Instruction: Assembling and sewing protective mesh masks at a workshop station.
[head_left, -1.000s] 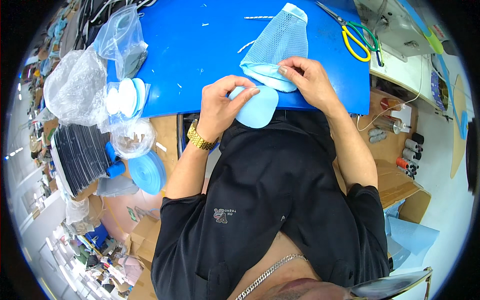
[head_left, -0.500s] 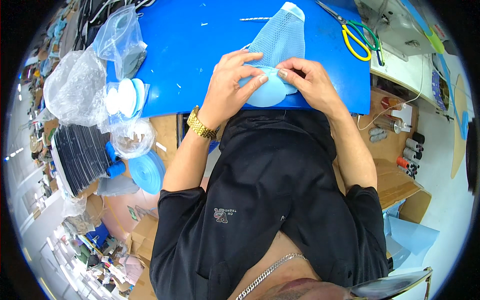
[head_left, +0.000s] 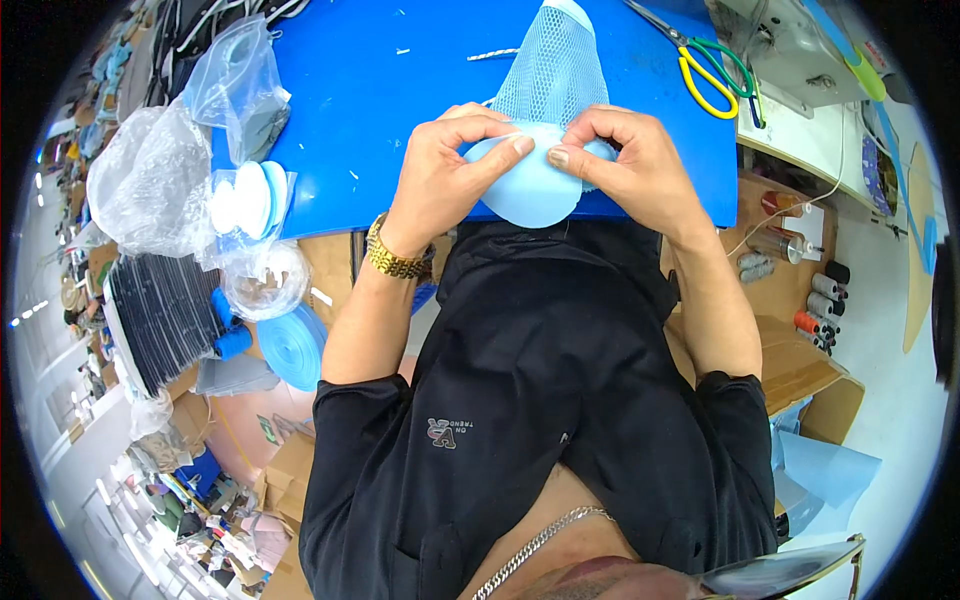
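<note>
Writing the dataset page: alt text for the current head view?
Left hand and right hand, both bare, pinch a rounded light-blue panel at the near end of a light-blue mesh bag over a blue tabletop. Scissors with green and yellow handles lie to the right; clear plastic bags to the left.

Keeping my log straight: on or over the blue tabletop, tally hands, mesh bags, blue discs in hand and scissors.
Hands (left hand, right hand): 2
Mesh bag: 1
Held blue disc: 1
Scissors: 1
Total: 5
</note>
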